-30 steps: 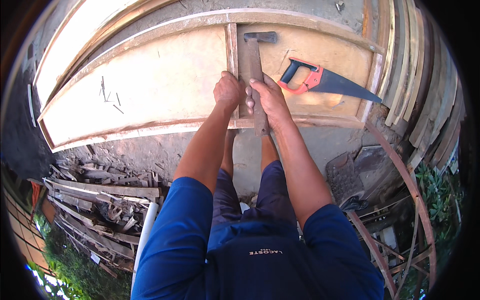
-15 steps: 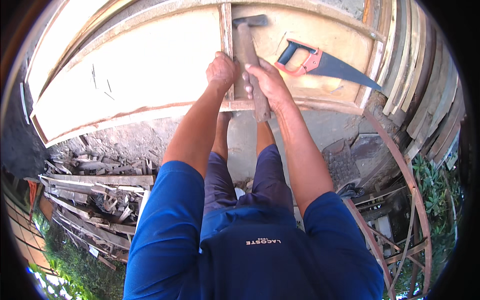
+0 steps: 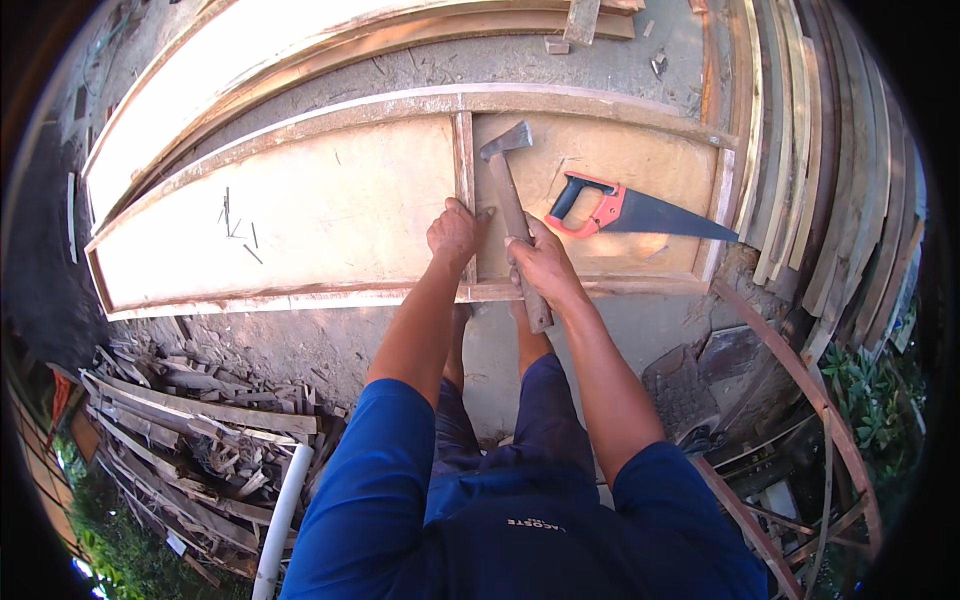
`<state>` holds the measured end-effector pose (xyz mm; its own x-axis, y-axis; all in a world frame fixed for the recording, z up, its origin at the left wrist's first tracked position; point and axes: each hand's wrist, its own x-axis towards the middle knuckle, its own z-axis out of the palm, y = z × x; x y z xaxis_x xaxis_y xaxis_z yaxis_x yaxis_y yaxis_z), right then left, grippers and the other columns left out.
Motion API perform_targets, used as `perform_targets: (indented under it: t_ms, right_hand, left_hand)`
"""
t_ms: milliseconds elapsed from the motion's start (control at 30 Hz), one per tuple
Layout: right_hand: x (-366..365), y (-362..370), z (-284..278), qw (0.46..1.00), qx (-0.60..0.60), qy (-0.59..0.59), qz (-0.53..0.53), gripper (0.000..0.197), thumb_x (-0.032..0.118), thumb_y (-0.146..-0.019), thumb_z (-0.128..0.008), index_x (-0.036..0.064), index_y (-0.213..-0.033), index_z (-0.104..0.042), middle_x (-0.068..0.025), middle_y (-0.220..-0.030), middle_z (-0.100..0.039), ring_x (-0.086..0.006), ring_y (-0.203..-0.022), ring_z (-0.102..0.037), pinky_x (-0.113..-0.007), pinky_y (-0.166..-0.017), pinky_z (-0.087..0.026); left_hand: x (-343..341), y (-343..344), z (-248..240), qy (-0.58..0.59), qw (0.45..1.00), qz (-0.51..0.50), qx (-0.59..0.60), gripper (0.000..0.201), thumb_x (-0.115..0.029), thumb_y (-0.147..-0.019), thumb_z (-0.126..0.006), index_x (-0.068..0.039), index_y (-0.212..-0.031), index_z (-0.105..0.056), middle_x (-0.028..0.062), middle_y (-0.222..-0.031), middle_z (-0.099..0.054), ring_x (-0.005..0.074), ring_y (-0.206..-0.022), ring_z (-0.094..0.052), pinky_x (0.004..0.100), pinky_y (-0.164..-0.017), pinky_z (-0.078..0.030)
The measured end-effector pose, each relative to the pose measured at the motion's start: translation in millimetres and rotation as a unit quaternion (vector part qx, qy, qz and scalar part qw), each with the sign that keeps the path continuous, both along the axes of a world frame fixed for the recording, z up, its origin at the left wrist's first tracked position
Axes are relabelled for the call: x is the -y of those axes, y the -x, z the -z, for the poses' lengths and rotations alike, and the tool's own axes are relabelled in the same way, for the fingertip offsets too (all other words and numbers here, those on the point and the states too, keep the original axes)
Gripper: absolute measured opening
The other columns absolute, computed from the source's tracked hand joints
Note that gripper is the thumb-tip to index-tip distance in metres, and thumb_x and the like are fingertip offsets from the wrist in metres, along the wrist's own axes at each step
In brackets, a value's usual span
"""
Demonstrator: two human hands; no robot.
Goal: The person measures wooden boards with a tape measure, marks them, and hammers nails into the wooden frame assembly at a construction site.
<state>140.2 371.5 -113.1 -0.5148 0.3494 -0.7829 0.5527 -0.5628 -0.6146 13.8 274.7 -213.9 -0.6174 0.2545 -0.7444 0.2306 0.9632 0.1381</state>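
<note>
A hatchet [image 3: 509,180] with a wooden handle is in my right hand [image 3: 545,262], fingers closed round the lower handle. Its metal head points away from me, above the right section of a wooden frame [image 3: 350,297] backed with a pale panel. My left hand [image 3: 455,235] is closed on the crosspiece [image 3: 463,150] that divides this frame, with the thumb over its right side. What lies under the left fingers is hidden. To the right of the hatchet, a handsaw [image 3: 640,212] with a red and black handle rests on the panel.
Several thin dark nails [image 3: 228,215] lie on the left panel. Long boards [image 3: 790,150] are stacked at right. Scrap wood [image 3: 210,420] and a white pipe [image 3: 282,525] are at lower left. A curved wooden piece [image 3: 800,375] stands at lower right.
The view has shifted, so the frame, saw and hands sit lower in the picture. The hatchet head has turned to show its flared blade. Both hands keep their holds.
</note>
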Motion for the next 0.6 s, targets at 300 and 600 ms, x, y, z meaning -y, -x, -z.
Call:
perform_targets:
  t_ms: [300,600]
  right_hand:
    - [-30.4,-97.6,-63.7,0.986,0.129,0.045,-0.095,0.038,0.008,-0.090,-0.058,0.0005,-0.126,-0.053,-0.0046,-0.075,-0.055,-0.0135,-0.054,-0.056,-0.033,-0.044,-0.048]
    - [-29.0,-123.4,-91.9,0.978,0.103,0.089,-0.161,0.037,0.007,-0.092,-0.057,-0.0012,-0.128,-0.053,-0.0043,-0.073,-0.056,-0.0143,-0.055,-0.057,-0.032,-0.044,-0.048]
  left_hand:
    - [205.7,-88.4,-199.4,-0.043,0.830,0.409,0.376,0.069,-0.064,-0.083,-0.070,-0.014,-0.130,-0.062,0.0195,-0.119,-0.067,0.0425,-0.103,-0.068,0.0516,-0.088,-0.056]
    - [265.0,-122.8,-393.8,-0.091,0.910,0.126,0.386,0.032,-0.033,-0.093,-0.069,-0.004,-0.107,-0.069,0.0151,-0.099,-0.071,0.0350,-0.099,-0.071,0.0437,-0.087,-0.055]
